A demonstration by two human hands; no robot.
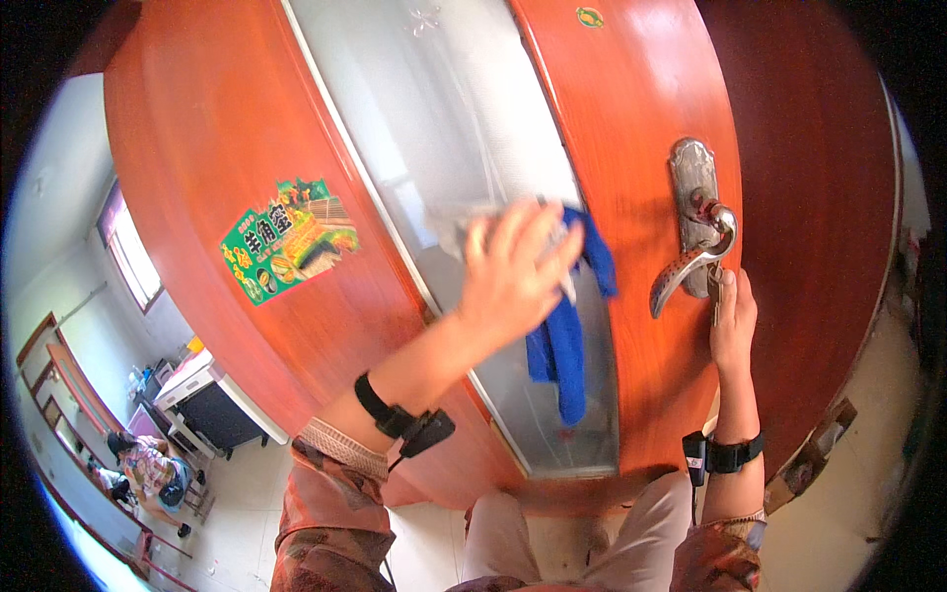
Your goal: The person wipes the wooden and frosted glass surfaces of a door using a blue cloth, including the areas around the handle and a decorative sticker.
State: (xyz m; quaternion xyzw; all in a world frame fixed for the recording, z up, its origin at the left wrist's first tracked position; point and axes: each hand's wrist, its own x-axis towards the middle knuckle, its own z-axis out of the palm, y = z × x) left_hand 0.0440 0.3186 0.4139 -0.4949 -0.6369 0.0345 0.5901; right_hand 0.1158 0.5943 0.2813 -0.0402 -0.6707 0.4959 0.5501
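Before me stands a reddish-brown wooden door (651, 385) with a tall glass panel (444, 111). My left hand (514, 266), a little blurred, presses a blue cloth (566, 340) to the panel, and the cloth's ends hang below the palm. Something pale and greyish, perhaps a reflection or another cloth, shows beside the fingers. My right hand (734, 318) steadies the door at its edge, just under the metal lever handle (684, 274). A key (715, 303) appears to hang at the lock by the thumb; whether I hold it is unclear.
A torn green sticker (292, 244) is on the door's left part, and a small one (590, 17) near the top. At far left a seated person (152, 470) is by a white desk (196, 377). A dark red panel (814, 222) rises beyond the door edge.
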